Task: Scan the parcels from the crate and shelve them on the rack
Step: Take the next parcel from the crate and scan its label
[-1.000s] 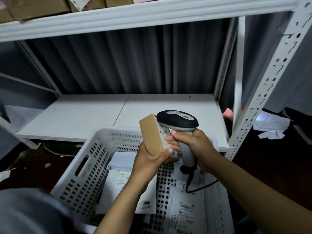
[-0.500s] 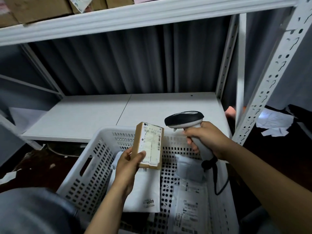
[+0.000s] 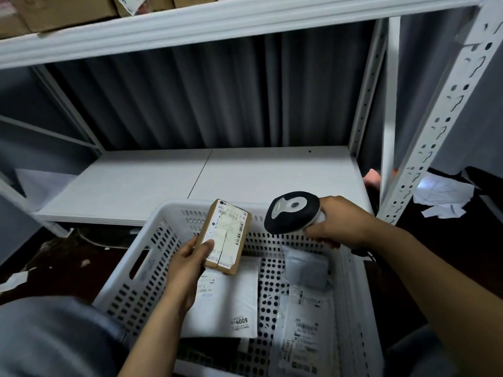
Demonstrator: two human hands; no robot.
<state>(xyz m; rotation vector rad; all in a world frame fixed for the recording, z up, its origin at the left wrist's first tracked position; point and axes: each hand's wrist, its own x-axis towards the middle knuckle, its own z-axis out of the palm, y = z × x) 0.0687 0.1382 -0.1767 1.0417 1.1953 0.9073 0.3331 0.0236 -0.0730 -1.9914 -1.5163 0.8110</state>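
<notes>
Brown cardboard parcel (image 3: 224, 236) is held by the left hand (image 3: 187, 263), black scanner (image 3: 292, 212) gripped by the right hand (image 3: 337, 221); the thumb-covered label (image 3: 231, 227) may be misread.

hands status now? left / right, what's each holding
Left hand: closed on the small brown box, label facing up.
Right hand: closed on the barcode scanner handle.

White metal rack (image 3: 435, 126): top shelf (image 3: 190, 25) carries cardboard boxes (image 3: 62, 9) at left; lower shelf (image 3: 245, 175) = two white boards side by side. Dark floor (image 3: 68, 257) w/ paper scraps (image 3: 441, 194) at right. White crate (image 3: 152, 257) in front of lower shelf, holding white mailer (image 3: 226, 303), grey pouch (image 3: 304, 265), clear labelled bags (image 3: 302, 341).
</notes>
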